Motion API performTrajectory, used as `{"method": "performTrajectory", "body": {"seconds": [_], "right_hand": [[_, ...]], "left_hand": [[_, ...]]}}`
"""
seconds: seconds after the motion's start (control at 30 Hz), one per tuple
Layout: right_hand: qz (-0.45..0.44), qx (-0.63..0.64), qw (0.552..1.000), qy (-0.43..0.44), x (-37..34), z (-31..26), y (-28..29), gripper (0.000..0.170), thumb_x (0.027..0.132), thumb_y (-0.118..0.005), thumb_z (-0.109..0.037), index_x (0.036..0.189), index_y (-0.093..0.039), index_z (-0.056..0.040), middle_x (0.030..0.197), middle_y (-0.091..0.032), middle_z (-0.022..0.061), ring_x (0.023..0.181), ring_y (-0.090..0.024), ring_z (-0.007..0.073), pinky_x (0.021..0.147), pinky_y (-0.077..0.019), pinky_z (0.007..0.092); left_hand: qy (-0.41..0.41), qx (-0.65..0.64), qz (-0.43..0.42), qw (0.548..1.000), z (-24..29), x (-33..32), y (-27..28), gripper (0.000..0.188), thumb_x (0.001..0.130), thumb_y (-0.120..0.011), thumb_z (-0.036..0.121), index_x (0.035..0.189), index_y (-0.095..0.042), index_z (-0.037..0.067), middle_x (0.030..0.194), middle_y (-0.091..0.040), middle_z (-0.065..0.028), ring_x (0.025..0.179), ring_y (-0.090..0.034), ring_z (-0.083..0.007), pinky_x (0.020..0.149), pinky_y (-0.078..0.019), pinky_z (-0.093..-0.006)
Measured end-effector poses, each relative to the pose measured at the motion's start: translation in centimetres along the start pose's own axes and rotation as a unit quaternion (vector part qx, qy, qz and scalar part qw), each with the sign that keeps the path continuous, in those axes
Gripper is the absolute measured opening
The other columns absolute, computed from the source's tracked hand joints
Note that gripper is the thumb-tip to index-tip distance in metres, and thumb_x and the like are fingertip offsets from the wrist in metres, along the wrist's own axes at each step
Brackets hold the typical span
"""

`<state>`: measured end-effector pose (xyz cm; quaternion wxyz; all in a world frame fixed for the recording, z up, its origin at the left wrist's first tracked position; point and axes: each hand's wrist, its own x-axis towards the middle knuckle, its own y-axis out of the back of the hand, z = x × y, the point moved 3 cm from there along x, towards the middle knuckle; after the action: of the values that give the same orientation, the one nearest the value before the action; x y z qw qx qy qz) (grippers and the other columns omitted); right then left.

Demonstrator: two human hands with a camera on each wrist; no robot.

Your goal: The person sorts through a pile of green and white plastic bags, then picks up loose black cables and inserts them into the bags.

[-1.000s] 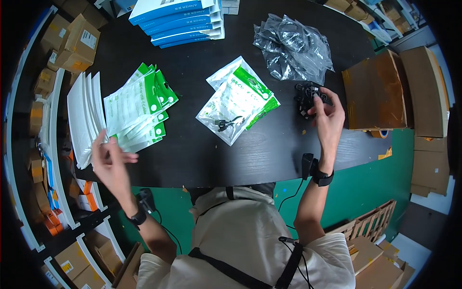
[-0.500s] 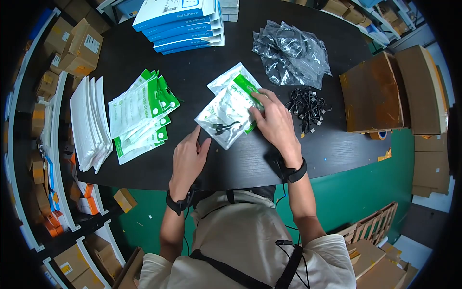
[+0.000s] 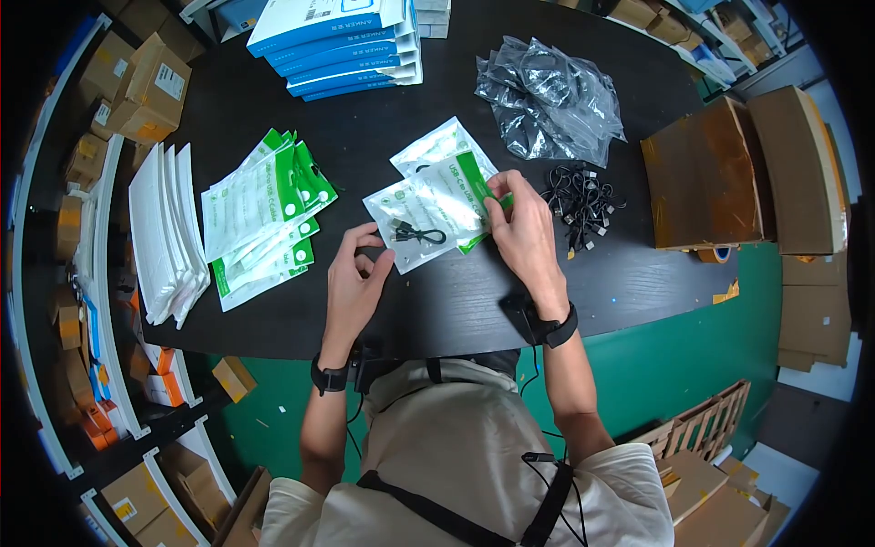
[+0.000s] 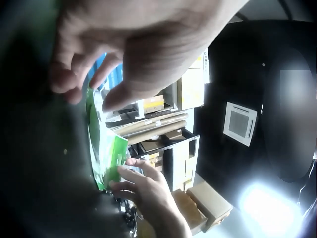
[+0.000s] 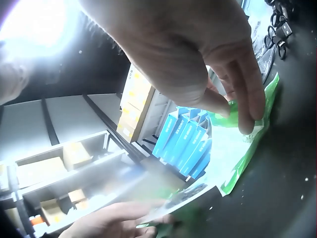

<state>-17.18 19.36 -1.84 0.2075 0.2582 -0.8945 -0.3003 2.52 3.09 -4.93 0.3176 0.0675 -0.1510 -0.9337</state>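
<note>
A clear plastic pouch point(image 3: 428, 205) with a green printed header holds a short black cable point(image 3: 419, 234). It lies over another pouch point(image 3: 447, 141) of the same kind. My right hand point(image 3: 526, 228) pinches its green header between thumb and fingers; the right wrist view shows that grip too. At the pouch's opposite end, my left hand point(image 3: 355, 278) has its thumb and bent fingers spread apart right at the edge. Right of the pouches lies a tangled pile of black cables point(image 3: 583, 202).
Green-topped pouches point(image 3: 260, 219) are fanned out at left, beside a row of white packets point(image 3: 167, 232). Blue-and-white boxes point(image 3: 342, 46) are stacked at the back. Clear plastic bags point(image 3: 551, 100) lie behind the cables, and a cardboard box point(image 3: 702, 178) stands at right.
My right hand has left the cable pile for the pouch header, and my left hand has come from the left-hand pouches. The top pouch has since shifted and turned slightly.
</note>
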Motion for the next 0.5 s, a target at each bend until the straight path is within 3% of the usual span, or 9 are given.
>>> {"method": "performTrajectory", "body": {"seconds": [0.07, 0.23, 0.37, 0.47, 0.5], "right_hand": [[0.008, 0.010, 1.000, 0.020, -0.1, 0.3, -0.3, 0.017, 0.088, -0.065, 0.001, 0.102, -0.057, 0.0023, 0.087, -0.064, 0.0134, 0.061, -0.064, 0.0253, 0.058, -0.0501, 0.0343], [-0.016, 0.035, 0.999, 0.007, -0.4, 1.0, -0.3, 0.015, 0.090, -0.065, 0.001, 0.102, -0.056, 0.0019, 0.087, -0.065, 0.0104, 0.056, -0.063, 0.0183, 0.053, -0.0490, 0.0296], [-0.079, 0.165, 0.979, -0.084, -1.5, -0.6, 1.1, 0.012, 0.093, -0.064, 0.000, 0.100, -0.055, 0.0008, 0.085, -0.065, 0.0062, 0.056, -0.062, 0.0111, 0.051, -0.0484, 0.0251], [-0.105, 0.356, 0.916, -0.152, -2.5, -0.6, 2.2, 0.010, 0.095, -0.063, 0.000, 0.100, -0.055, -0.0002, 0.083, -0.064, 0.0045, 0.060, -0.062, 0.0081, 0.052, -0.0484, 0.0228], [-0.105, 0.357, 0.916, -0.153, -2.7, -0.6, 2.4, 0.010, 0.095, -0.063, 0.000, 0.100, -0.055, -0.0002, 0.083, -0.064, 0.0045, 0.060, -0.062, 0.0081, 0.052, -0.0484, 0.0228]], "left_hand": [[0.041, -0.116, -0.010, 0.992, 0.3, 0.0, -0.2, 0.044, 0.095, -0.065, 0.007, 0.135, -0.047, 0.004, 0.100, -0.065, -0.0066, 0.055, -0.052, -0.0047, 0.041, -0.0358, -0.0170], [0.117, -0.169, -0.059, 0.977, 3.0, -0.6, -0.4, 0.045, 0.095, -0.063, 0.005, 0.135, -0.043, 0.003, 0.096, -0.068, -0.0083, 0.055, -0.053, -0.0050, 0.041, -0.0371, -0.0164], [0.105, -0.195, -0.023, 0.975, 3.7, -0.6, 0.7, 0.042, 0.094, -0.064, 0.002, 0.132, -0.047, 0.000, 0.090, -0.069, -0.0061, 0.055, -0.054, -0.0052, 0.043, -0.0390, -0.0174], [0.078, -0.187, -0.004, 0.979, 3.8, -0.6, 2.5, 0.039, 0.095, -0.062, 0.002, 0.132, -0.050, -0.002, 0.093, -0.071, -0.0065, 0.058, -0.056, -0.0048, 0.044, -0.0404, -0.0175], [0.078, -0.186, -0.005, 0.979, 4.0, -0.6, 2.8, 0.039, 0.095, -0.062, 0.002, 0.132, -0.050, -0.002, 0.093, -0.071, -0.0065, 0.058, -0.056, -0.0048, 0.044, -0.0404, -0.0175]]}}
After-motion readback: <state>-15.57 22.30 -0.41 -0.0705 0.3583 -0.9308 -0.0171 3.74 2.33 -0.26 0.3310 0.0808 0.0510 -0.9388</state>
